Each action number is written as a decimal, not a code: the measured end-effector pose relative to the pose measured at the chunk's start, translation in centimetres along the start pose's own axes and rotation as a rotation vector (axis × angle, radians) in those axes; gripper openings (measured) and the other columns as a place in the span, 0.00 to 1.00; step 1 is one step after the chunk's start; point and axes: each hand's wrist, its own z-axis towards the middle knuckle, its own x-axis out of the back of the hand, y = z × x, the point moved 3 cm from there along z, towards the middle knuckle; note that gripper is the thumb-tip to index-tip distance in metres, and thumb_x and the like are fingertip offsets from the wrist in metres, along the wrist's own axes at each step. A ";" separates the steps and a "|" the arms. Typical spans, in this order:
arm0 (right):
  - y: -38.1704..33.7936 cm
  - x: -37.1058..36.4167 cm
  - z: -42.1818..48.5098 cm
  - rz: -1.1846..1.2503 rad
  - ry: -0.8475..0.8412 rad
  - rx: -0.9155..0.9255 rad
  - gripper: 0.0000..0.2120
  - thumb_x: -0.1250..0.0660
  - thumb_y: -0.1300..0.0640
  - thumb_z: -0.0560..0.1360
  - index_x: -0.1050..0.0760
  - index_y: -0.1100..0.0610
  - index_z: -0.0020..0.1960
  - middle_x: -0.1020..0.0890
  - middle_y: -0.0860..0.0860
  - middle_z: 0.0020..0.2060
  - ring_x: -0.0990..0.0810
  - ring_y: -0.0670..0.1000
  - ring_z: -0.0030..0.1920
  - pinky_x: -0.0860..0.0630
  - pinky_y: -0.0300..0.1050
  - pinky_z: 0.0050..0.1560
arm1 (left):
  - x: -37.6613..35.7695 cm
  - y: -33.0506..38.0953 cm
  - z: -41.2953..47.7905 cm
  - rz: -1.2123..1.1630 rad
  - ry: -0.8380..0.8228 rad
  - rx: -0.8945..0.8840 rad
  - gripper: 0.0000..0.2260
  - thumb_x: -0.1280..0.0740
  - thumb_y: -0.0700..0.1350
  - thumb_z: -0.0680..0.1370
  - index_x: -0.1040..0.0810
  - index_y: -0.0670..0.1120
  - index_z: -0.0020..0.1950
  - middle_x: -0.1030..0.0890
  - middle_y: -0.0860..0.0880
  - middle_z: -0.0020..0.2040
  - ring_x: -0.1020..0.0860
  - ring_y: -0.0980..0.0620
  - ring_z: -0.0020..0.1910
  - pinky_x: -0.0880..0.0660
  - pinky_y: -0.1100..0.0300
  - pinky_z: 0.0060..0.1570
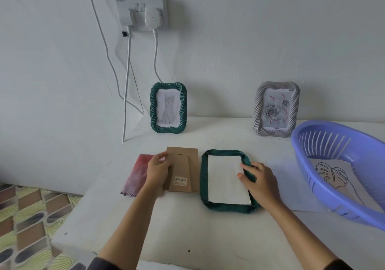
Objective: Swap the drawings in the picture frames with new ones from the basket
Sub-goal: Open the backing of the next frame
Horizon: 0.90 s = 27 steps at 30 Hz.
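Note:
A green rope-edged frame (204,183) lies face down on the white table, with a white sheet (226,179) resting in its back opening. My right hand (258,183) rests on the frame's right edge, thumb touching the sheet. To the left, my left hand (158,171) grips the brown cardboard backing board (184,171) by its left edge. A second green frame (168,107) with a cat drawing stands by the wall. A grey frame (276,109) with a rose drawing stands to the right. The blue basket (325,136) at the right holds a leaf line drawing (331,174).
A pink-purple cloth (136,176) lies left of the backing board. A loose white paper (291,184) lies between the frame and the basket. White cables (127,86) hang from a wall socket (143,12) down past the table's left edge. A patterned floor shows at lower left.

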 end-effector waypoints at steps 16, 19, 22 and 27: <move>-0.2 0.1 -0.2 0.027 -0.007 -0.005 0.17 0.34 0.51 0.74 0.25 0.49 0.63 0.26 0.51 0.61 0.31 0.50 0.64 0.35 0.41 0.59 | -1.2 1.2 -0.9 0.854 0.102 -0.231 0.14 0.48 0.39 0.80 0.23 0.42 0.56 0.21 0.44 0.55 0.21 0.45 0.49 0.25 0.55 0.43; -0.3 0.1 -0.3 0.033 -0.012 -0.006 0.17 0.34 0.51 0.74 0.25 0.49 0.63 0.26 0.51 0.62 0.31 0.50 0.65 0.36 0.41 0.59 | -2.0 1.1 -1.7 0.865 0.140 -0.257 0.14 0.47 0.38 0.79 0.23 0.39 0.54 0.24 0.44 0.55 0.23 0.46 0.50 0.29 0.57 0.39; -0.3 0.1 -0.3 0.030 -0.012 -0.009 0.17 0.34 0.51 0.74 0.25 0.49 0.63 0.26 0.51 0.62 0.31 0.51 0.65 0.36 0.41 0.60 | -3.4 1.0 -2.3 0.825 0.122 -0.346 0.13 0.45 0.43 0.79 0.23 0.41 0.54 0.25 0.44 0.58 0.26 0.46 0.54 0.28 0.56 0.43; -0.3 0.1 -0.2 0.024 -0.011 -0.013 0.17 0.34 0.51 0.74 0.25 0.49 0.63 0.26 0.51 0.62 0.31 0.51 0.65 0.36 0.41 0.59 | -6.9 -0.3 -3.9 0.838 -0.083 -0.371 0.15 0.41 0.53 0.79 0.21 0.48 0.58 0.26 0.48 0.60 0.32 0.48 0.62 0.33 0.56 0.60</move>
